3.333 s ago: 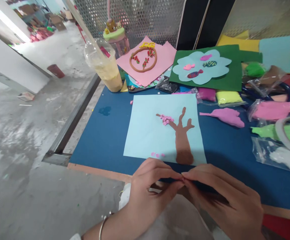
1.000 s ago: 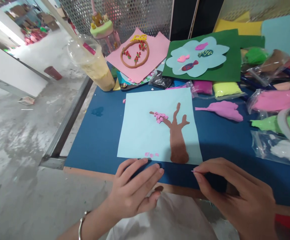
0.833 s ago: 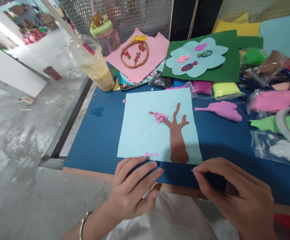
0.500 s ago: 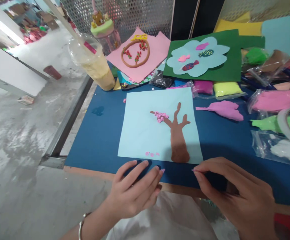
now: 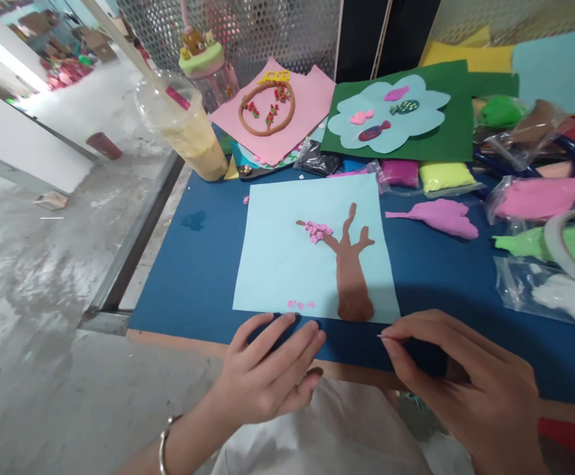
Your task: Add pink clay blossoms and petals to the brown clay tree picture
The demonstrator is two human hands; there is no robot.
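A light blue paper sheet (image 5: 282, 257) lies on the blue table mat (image 5: 202, 277). On it is a brown clay tree (image 5: 350, 277) with a cluster of pink clay blossoms (image 5: 317, 231) on its left branch. A few pink clay bits (image 5: 300, 305) lie near the sheet's front edge. My left hand (image 5: 267, 376) rests at the table's front edge, fingers stretched out and together, just below those bits. My right hand (image 5: 465, 382) is to the right, its thumb and forefinger pinched on a tiny pink clay bit (image 5: 381, 336).
A plastic cup with a yellow drink (image 5: 188, 132) stands at the back left. Behind the sheet lie pink paper with a clay wreath (image 5: 267, 109) and green felt with clay fish (image 5: 391, 115). Bagged clay (image 5: 539, 198), a loose pink clay lump (image 5: 440, 218) and a tape roll (image 5: 559, 247) crowd the right.
3.3 s ago both hands pinched clay together at the fingertips. They have since parted; the left hand's fingers have shifted slightly on the table edge, and the right keeps its pinch.
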